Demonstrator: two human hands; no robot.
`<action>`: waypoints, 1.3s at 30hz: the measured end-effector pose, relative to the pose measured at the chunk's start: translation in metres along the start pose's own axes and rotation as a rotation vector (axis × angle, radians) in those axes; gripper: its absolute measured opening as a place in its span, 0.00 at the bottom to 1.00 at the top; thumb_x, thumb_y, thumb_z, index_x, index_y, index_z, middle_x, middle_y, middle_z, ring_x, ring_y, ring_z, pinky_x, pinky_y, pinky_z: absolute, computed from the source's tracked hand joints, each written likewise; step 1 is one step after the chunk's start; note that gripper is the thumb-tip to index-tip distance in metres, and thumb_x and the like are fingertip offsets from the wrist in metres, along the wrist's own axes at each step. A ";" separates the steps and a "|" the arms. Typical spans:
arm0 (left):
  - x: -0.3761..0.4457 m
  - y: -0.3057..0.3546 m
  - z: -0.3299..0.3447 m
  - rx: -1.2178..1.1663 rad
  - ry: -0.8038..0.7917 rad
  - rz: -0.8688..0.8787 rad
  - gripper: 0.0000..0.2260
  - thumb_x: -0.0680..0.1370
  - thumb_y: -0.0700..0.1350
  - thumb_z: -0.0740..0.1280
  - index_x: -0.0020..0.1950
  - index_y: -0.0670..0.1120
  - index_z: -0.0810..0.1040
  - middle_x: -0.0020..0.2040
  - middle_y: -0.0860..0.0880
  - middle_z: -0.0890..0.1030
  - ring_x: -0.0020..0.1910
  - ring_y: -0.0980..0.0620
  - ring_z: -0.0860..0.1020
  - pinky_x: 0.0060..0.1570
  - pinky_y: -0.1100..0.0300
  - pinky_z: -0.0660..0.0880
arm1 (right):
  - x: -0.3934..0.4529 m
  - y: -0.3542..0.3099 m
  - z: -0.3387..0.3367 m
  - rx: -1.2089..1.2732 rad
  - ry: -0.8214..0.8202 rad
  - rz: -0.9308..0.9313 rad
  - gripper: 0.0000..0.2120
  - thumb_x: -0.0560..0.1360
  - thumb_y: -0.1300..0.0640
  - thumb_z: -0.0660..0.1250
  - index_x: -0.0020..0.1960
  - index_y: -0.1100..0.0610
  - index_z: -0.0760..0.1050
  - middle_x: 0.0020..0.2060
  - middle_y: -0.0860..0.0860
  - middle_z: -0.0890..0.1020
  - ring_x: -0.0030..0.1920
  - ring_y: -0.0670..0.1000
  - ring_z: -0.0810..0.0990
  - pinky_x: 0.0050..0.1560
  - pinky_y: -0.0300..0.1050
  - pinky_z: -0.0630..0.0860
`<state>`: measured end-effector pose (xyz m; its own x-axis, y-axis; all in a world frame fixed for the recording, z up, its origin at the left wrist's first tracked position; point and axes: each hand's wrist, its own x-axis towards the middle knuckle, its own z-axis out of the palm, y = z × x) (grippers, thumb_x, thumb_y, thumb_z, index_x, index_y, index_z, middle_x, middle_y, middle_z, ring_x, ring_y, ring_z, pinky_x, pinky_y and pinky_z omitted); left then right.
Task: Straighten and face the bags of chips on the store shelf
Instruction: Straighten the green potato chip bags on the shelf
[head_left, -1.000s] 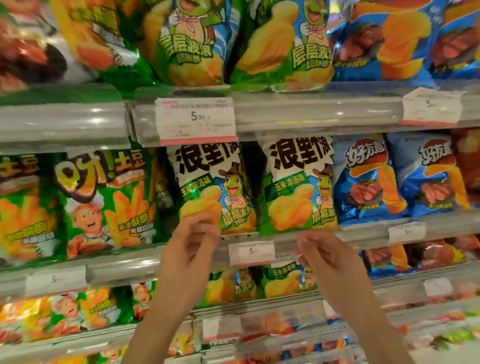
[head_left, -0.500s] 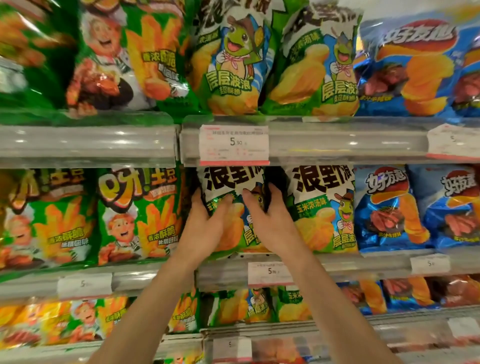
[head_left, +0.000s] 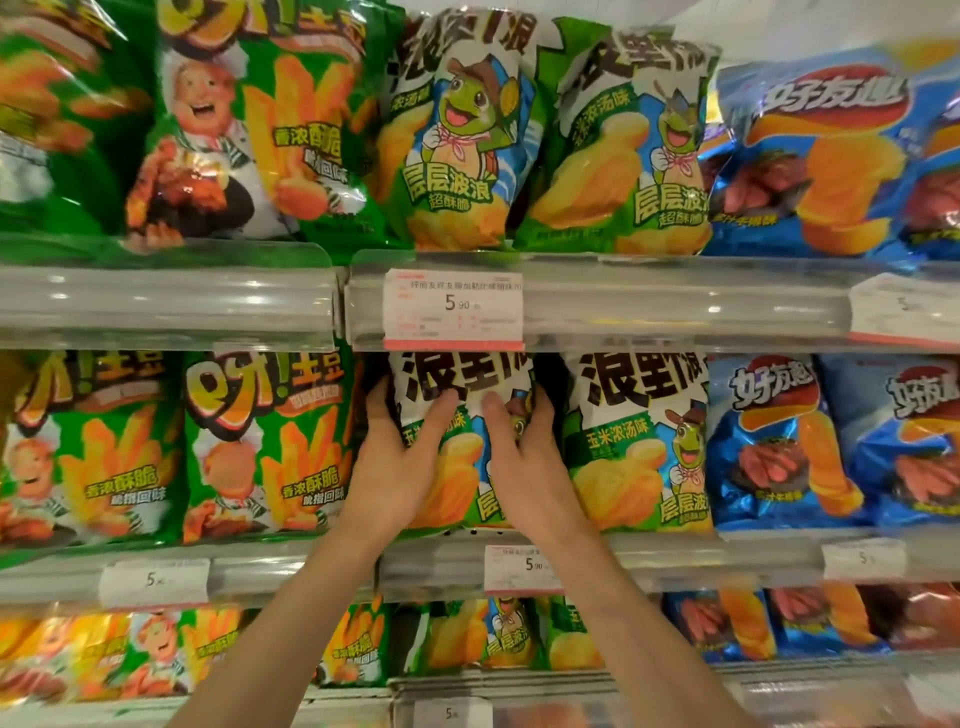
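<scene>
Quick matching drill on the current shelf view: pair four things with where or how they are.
Things:
1. turtle chip bag
2. blue chip bag
3. fries chip bag
4. price tag

States:
A. clipped to the upper shelf rail
B. gripped on both sides by the left hand and right hand
C. middle shelf, left of the held bag
D. middle shelf, far right of the held bag

Pairs: 1-B, 2-D, 3-C, 4-A
</scene>
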<state>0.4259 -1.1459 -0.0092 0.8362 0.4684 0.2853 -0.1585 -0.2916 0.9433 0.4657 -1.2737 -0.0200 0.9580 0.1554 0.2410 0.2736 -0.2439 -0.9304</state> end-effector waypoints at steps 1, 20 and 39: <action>0.001 -0.003 0.001 0.019 0.018 0.004 0.34 0.77 0.62 0.67 0.79 0.53 0.58 0.62 0.60 0.76 0.65 0.55 0.75 0.61 0.63 0.68 | 0.000 0.000 0.000 -0.010 0.004 -0.002 0.42 0.75 0.26 0.53 0.81 0.46 0.47 0.75 0.52 0.69 0.71 0.55 0.72 0.72 0.54 0.68; -0.015 0.002 0.007 0.393 -0.036 0.288 0.41 0.70 0.69 0.68 0.78 0.70 0.49 0.81 0.53 0.44 0.74 0.40 0.67 0.60 0.51 0.74 | -0.008 0.014 -0.091 -1.019 0.411 -0.357 0.40 0.78 0.30 0.54 0.81 0.54 0.56 0.80 0.61 0.56 0.80 0.63 0.50 0.78 0.66 0.44; -0.016 0.000 0.024 0.439 -0.060 0.262 0.40 0.72 0.71 0.64 0.78 0.70 0.46 0.81 0.52 0.46 0.73 0.38 0.70 0.60 0.45 0.76 | 0.002 0.030 -0.102 -1.092 0.367 -0.360 0.43 0.77 0.28 0.50 0.83 0.53 0.46 0.81 0.60 0.51 0.81 0.61 0.46 0.78 0.67 0.45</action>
<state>0.4249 -1.1733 -0.0180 0.8283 0.2879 0.4807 -0.1423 -0.7217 0.6774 0.4843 -1.3786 -0.0198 0.7306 0.1431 0.6676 0.2889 -0.9507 -0.1124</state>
